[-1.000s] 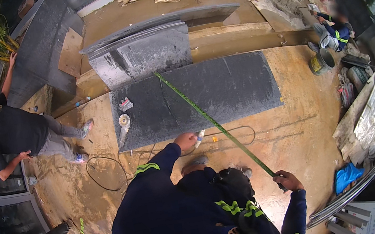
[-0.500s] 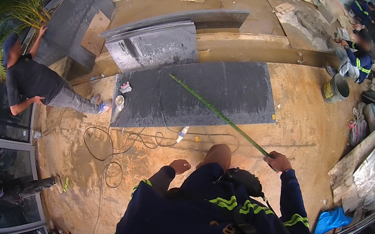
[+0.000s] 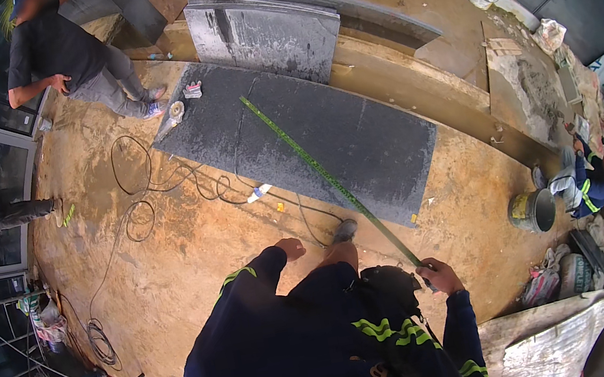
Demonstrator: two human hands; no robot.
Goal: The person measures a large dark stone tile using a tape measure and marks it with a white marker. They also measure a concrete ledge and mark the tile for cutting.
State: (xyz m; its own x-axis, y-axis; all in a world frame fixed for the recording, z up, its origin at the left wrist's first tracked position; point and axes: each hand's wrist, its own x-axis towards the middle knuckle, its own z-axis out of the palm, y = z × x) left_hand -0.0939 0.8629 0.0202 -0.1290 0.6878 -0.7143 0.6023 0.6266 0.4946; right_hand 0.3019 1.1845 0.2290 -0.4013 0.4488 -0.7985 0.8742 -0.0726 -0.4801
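My right hand [image 3: 440, 276] is closed around the near end of a long green tape measure [image 3: 314, 164], extended stiff and straight ahead. The blade slants away to the left over a large dark stone slab [image 3: 376, 152] lying on the floor. I cannot tell whether the blade touches the slab. My left hand [image 3: 292, 248] hangs in front of my body, fingers curled, with nothing visible in it. At the slab's left end lie a glove [image 3: 192, 90] and a power tool that looks like an angle grinder [image 3: 177, 112].
Dark slabs [image 3: 261, 39] lean upright behind the flat one. A black cable [image 3: 137, 204] loops over the floor to a white-and-blue connector [image 3: 259, 192]. A bucket [image 3: 532, 211] stands at right near a crouching person [image 3: 584, 181]. Another person [image 3: 73, 59] stands at far left.
My view has turned, so the slab now slants down to the right. A foot of mine shows near the slab's front edge. The tape measure stays extended in my right hand.
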